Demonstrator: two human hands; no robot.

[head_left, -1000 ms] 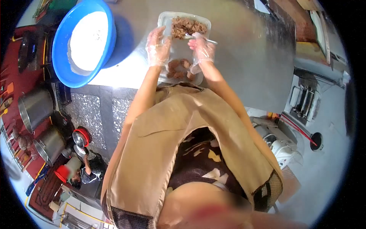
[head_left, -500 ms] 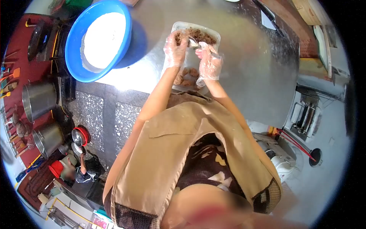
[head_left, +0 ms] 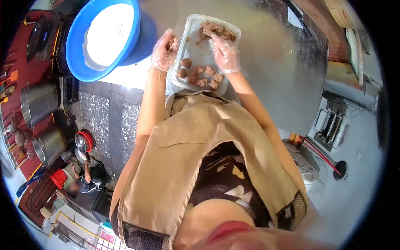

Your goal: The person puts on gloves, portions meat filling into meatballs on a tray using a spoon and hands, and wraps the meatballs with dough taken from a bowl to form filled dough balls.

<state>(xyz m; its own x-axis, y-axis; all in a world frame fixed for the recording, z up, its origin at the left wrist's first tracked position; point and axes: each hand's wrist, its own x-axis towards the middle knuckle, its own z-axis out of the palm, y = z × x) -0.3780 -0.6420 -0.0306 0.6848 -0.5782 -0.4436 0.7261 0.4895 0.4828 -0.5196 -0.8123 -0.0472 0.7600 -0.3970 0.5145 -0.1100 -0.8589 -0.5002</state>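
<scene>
My left hand, in a clear plastic glove, is cupped around a clump of brown minced filling, just left of a clear plastic tray. Over the tray's right side is my right hand, gloved too, its bunched fingertips at the edge of the loose brown filling. What those fingers hold, if anything, is hidden. Several rounded balls of filling lie at the tray's near end.
A blue basin of white powder stands left of the tray on the metal table. A dark-handled knife lies at the far right. Large metal pots and another person are to the left.
My hands have parted: the left moved left off the tray with the clump, while the right stays over it. A shiny metal piece seen between them is out of sight now. The balls are uncovered.
</scene>
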